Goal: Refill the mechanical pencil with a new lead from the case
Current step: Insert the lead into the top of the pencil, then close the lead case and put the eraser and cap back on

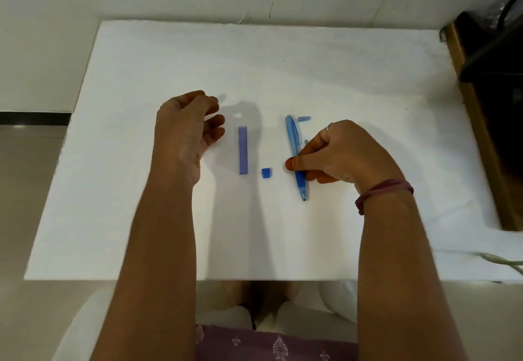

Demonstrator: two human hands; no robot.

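Head view: on the white table (141, 77) the right hand (339, 156) pinches the blue mechanical pencil (295, 156) low on its barrel, thumb on the left side and fingers wrapped from the right, while the pencil lies flat with its tip pointing toward the person. That grip near the tip end looks chosen to steady or lift the barrel so its far end can take a lead. A small blue cap (304, 118) lies just beside the pencil's far end (probably its pulled-off end piece), which suggests the barrel is already open.

The left hand (189, 131) hovers loosely curled just left of the lead case (243, 149); whether its fingertips hold a lead I cannot tell, since nothing that thin shows. The case lies flat, parallel to the pencil and apart from it. Its small blue lid (266, 173) sits near the case's near end, between case and pencil, so the case appears open for drawing 1 lead.
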